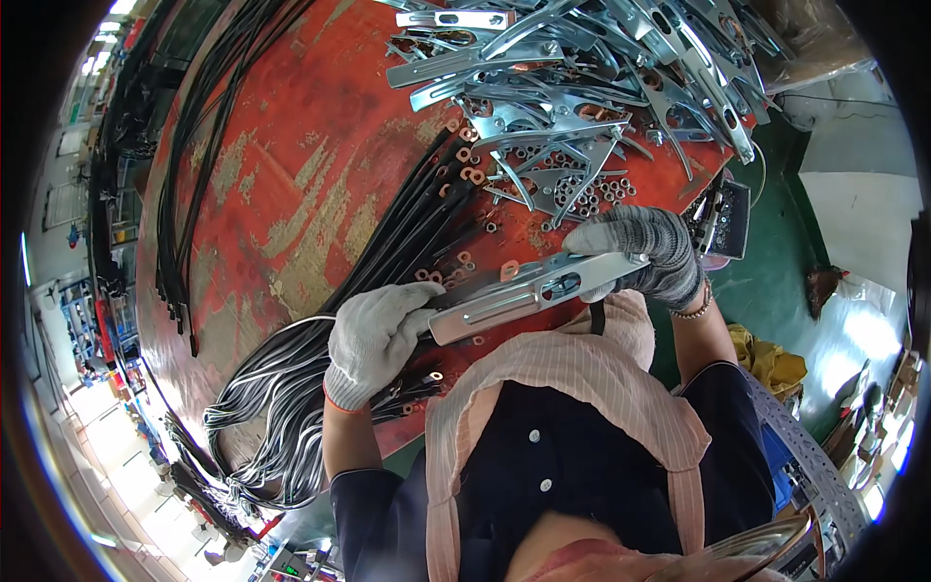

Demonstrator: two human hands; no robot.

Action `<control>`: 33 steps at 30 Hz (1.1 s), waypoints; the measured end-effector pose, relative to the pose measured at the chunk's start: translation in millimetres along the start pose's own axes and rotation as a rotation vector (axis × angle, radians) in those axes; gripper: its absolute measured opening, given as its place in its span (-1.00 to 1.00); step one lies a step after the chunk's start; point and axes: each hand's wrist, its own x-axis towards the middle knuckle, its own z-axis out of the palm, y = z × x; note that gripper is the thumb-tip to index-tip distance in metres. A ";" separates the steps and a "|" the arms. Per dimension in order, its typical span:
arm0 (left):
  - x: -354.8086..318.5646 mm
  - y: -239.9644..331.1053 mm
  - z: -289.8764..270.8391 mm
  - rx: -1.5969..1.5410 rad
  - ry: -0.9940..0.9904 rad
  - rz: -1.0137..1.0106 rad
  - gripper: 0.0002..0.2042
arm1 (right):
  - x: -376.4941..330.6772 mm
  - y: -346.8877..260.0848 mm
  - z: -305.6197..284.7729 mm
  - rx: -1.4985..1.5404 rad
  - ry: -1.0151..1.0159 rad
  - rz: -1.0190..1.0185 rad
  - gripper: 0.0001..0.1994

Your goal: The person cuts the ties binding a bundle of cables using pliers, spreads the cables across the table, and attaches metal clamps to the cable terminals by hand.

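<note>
A silver metal ground clamp [514, 303] with slotted handles lies across in front of my chest, held between both hands. My left hand [373, 335], in a white knit glove, is closed at the clamp's wide left end. My right hand [650, 247], in a grey knit glove, grips the narrower right end. A copper lug [510, 271] shows just behind the clamp's upper edge; whether it is joined to the clamp I cannot tell. Black cables with copper lugs [417, 209] lie in a bundle on the table beyond my left hand.
A large pile of similar clamps [572, 73] covers the far right of the worn red table [301, 194]. Loose nuts [592, 194] lie in front of it. More black cables [184, 213] run along the left. A dark box of small parts [727, 218] stands off the right edge.
</note>
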 end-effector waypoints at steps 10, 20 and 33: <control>-0.5 3.6 0.6 -0.087 0.136 -0.278 -0.82 | -0.1 4.8 27.0 0.856 -0.006 0.245 -0.51; 0.6 4.8 4.2 -0.060 0.089 -0.238 -0.81 | -23.7 -5.0 40.5 0.746 0.590 0.440 -0.37; -1.1 1.3 2.7 -0.002 -0.024 -0.066 -0.82 | -1.2 -28.3 -4.8 0.238 0.003 0.183 -0.58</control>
